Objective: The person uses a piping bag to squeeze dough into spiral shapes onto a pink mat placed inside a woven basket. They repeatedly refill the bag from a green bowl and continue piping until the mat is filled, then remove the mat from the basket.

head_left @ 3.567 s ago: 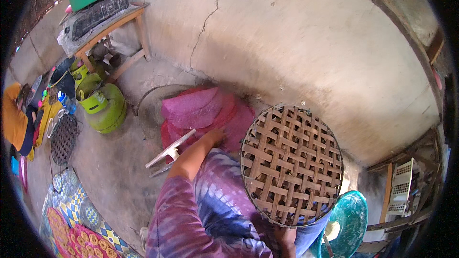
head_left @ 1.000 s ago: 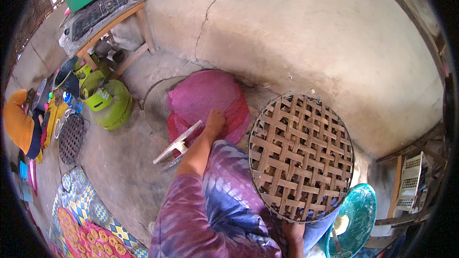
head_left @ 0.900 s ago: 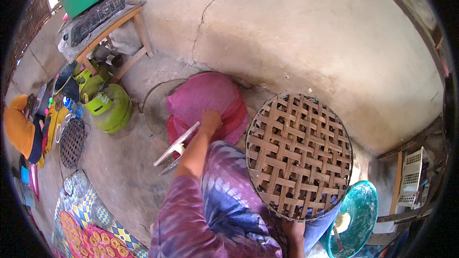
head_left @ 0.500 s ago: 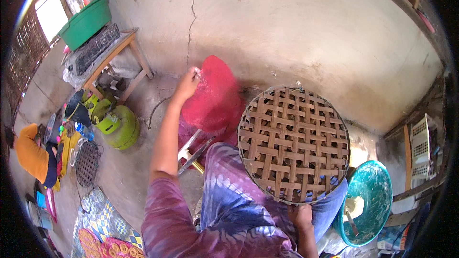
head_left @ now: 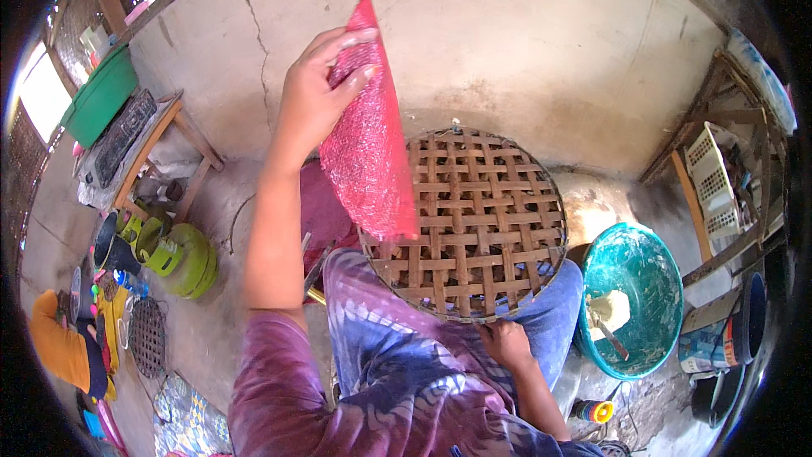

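My left hand (head_left: pixel 317 93) is raised in front of the wall, its fingers and thumb closed on the upper part of a red mesh sheet (head_left: pixel 368 152). The sheet hangs down from it, folded narrow, its lower end in front of the left edge of a round woven bamboo tray (head_left: pixel 491 220). That tray has wide gaps between its slats and lies over my lap. At the tray's near rim my right hand (head_left: pixel 506 343) is closed on the edge; its fingertips are partly hidden beneath. A maroon cloth (head_left: pixel 324 207) shows behind the sheet, by my left knee.
Right of my knee stands a teal basin (head_left: pixel 668 288) with a pale lump of dough (head_left: pixel 611 311) and a knife-like tool. Green gas cylinders (head_left: pixel 190 262) and a wooden bench (head_left: pixel 190 123) are at left. Farther left another person (head_left: pixel 57 347) in orange bends down.
My left hand has lifted the red sheet up off the maroon cloth and brought it right, toward the tray. The view has turned right. My right hand stays at the tray's rim.
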Demonstrator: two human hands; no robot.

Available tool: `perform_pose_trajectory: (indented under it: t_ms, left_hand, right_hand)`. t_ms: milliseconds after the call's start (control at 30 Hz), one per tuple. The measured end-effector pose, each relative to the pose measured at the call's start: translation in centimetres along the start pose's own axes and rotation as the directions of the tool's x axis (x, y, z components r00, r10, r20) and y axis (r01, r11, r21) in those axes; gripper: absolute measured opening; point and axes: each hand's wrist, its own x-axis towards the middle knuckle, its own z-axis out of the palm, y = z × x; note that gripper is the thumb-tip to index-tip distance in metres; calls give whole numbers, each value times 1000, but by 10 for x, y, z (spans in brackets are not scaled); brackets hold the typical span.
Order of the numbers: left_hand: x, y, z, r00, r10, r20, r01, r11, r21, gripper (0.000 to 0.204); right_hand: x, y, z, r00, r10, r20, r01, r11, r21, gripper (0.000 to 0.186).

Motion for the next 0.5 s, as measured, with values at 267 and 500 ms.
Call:
perform_pose_trajectory:
  t_ms: [267,500]
  left_hand:
    - [-114,-60,42,843,-508,-174,423,828,-368,51]
    - [-193,-81,108,844,-470,257,479,877,31,54]
  right_hand:
    - [0,-1,-5,997,48,54,-51,997,61,23]
    - [1,0,-5,993,61,97,-60,998,-5,25]
